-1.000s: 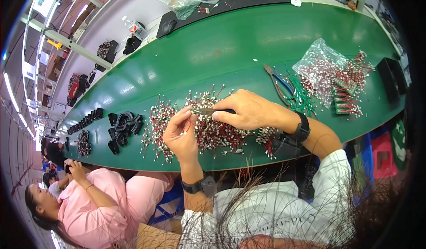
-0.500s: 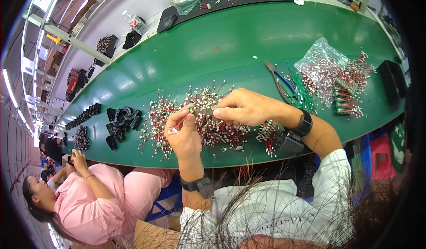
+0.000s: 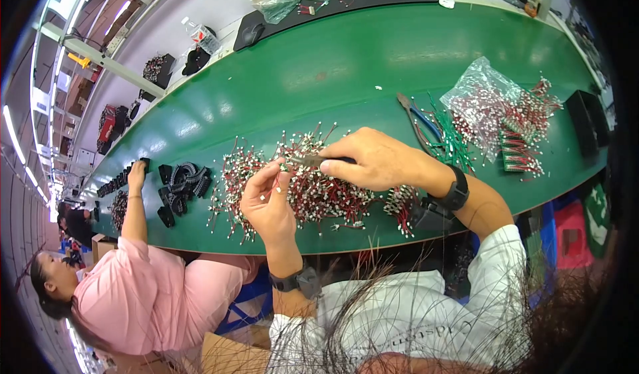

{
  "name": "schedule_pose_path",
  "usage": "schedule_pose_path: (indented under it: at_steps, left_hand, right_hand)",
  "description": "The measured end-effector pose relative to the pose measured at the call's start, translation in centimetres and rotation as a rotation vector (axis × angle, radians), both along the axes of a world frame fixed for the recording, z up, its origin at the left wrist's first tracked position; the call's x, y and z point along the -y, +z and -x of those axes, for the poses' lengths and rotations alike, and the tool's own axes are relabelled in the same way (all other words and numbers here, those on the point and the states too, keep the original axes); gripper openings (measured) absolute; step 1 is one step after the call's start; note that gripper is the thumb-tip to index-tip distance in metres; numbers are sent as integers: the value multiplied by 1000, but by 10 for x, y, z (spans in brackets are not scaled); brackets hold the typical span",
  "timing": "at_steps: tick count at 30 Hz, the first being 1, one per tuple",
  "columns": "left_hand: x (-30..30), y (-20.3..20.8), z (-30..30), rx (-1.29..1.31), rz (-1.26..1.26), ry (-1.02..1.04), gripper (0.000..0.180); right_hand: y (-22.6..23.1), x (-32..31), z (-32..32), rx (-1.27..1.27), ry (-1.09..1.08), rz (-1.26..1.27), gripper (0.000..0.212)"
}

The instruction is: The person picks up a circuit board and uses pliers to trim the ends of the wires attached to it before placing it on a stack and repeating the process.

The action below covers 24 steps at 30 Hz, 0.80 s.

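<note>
clasping pliers (image 3: pixel 308 161) in a curled right hand (image 3: pixel 378 162) — pinching a small green board (image 3: pixel 284 167) in the left hand (image 3: pixel 269 207) with closed fingertips, above heaped red wires (image 3: pixel 333 202). probably light, stiff, fragile at the joints — best held by the edges.

From where I stand, the long green table (image 3: pixel 319 61) carries a broad heap of red wires with white ends (image 3: pixel 333 204) near its front edge. Left of that lie black plastic parts (image 3: pixel 180 191) and a row of black blocks (image 3: pixel 116 181); to the right, pliers (image 3: pixel 410 109), green strands (image 3: pixel 452 141), a clear bag (image 3: pixel 482 84) and a black box (image 3: pixel 589 121).
</note>
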State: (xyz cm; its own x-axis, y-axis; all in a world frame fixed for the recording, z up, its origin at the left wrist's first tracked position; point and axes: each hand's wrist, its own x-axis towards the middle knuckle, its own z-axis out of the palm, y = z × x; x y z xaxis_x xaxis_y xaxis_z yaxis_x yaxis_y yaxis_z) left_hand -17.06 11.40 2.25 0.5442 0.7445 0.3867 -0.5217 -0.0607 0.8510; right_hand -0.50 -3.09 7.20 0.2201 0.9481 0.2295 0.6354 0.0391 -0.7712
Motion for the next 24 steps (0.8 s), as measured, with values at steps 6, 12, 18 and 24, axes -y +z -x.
schedule_pose_path:
  at_steps: [6,12,18,24]
  left_hand:
    - [3,0,-2,-123,-136,98,20]
    - [4,1,0,-83,-211,78,20]
    - [7,2,-1,-82,-233,95,19]
    - [5,3,0,-99,-231,98,18]
  right_hand:
    - [0,2,2,-13,45,0,31]
    - [3,4,4,-33,50,3,31]
    - [3,6,3,-17,46,42,31]
    - [-1,3,4,-64,54,28,35]
